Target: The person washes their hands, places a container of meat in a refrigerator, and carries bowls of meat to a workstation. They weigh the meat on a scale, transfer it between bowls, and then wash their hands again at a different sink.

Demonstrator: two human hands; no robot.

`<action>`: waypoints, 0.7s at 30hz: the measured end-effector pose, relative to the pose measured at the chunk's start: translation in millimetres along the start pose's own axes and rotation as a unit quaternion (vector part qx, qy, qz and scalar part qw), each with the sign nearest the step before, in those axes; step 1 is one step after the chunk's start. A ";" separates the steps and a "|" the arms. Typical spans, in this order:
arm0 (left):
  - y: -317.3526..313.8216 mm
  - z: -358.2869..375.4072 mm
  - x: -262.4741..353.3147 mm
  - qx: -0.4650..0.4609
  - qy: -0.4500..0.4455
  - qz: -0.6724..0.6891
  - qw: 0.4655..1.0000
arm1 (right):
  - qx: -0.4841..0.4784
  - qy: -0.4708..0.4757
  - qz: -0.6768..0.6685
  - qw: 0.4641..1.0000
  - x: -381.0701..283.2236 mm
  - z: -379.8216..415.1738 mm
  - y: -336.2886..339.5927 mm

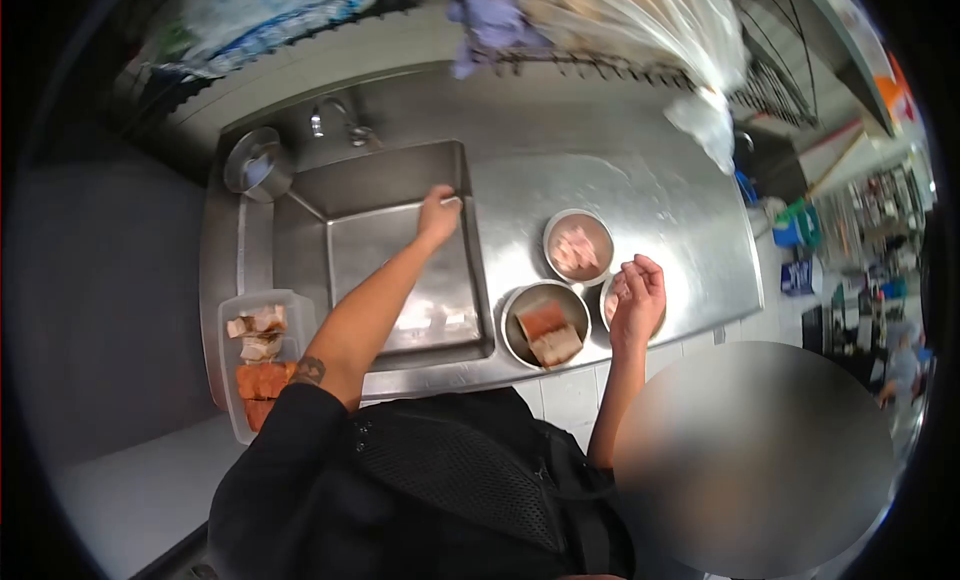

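My left hand [438, 217] is over the right side of the steel sink [385, 270], its fingers curled closed. What it holds, if anything, is hidden. My right hand [640, 298] is over a metal bowl [606, 310] near the counter's front edge and covers much of it. Its fingers are bent in together; I cannot make out anything in them. Just left of that hand, a bowl [552, 242] holds pale pink meat strips [575, 250]. In front of it, a larger bowl [510, 332] contains thick meat slabs [548, 330], one reddish, one pale.
A clear plastic tub [234, 310] with meat pieces [262, 380] stands left of the sink. A metal pot [262, 170] sits at the back left corner, near the faucet [355, 130]. Plastic bags [640, 25] hang from a rack above. A blurred round patch hides the lower right.
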State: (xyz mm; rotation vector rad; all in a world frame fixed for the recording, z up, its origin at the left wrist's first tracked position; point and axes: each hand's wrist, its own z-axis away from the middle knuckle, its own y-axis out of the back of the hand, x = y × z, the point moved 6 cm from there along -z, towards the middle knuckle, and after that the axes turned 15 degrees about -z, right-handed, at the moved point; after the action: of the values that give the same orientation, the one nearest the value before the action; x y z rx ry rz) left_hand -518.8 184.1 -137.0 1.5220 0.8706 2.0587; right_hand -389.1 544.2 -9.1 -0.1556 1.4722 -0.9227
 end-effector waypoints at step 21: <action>183.5 -62.4 -151.2 -0.095 0.027 -0.049 0.994 | -0.131 -0.583 0.079 0.798 506.3 55.8 -230.8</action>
State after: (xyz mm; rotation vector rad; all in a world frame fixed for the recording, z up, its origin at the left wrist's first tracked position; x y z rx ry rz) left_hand -528.3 -61.2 -122.8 1.3020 0.7304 2.0553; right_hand -522.3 58.5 -252.2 -0.6670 0.4105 -0.3044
